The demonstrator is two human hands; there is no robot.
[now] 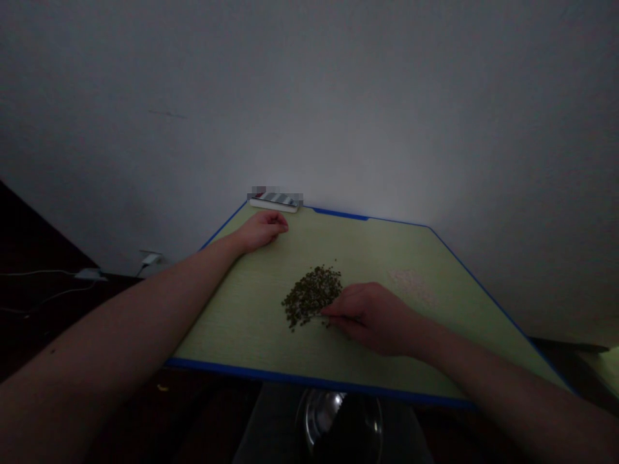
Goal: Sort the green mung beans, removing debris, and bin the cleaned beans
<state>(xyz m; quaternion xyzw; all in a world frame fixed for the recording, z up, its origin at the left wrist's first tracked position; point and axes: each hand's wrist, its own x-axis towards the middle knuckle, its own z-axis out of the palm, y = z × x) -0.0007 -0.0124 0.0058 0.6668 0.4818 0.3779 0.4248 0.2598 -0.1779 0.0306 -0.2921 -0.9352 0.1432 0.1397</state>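
On the pale green table, a heap of small dark green beans or seeds (314, 293) is spread out, with lighter grains showing among them. My right hand (370, 317) is at the heap's near right edge, its fingers closed on a thin, light-coloured tool (317, 315). The tool's tip lies against the beans; most of it is hidden, so its kind is unclear. Farther back on the left, my left hand (264, 231) rests on the table, fingers curled and nothing visible in them. A thin patch of pale grains (413, 285) lies beyond my right wrist.
The folding table (232, 335) has a blue edge and stands against a grey wall (338, 116). A white-edged flat object (274, 203), partly blurred, sits at the back left corner. Below the front edge is a shiny metal bowl (322, 415). White cables and a plug (152, 259) are at left.
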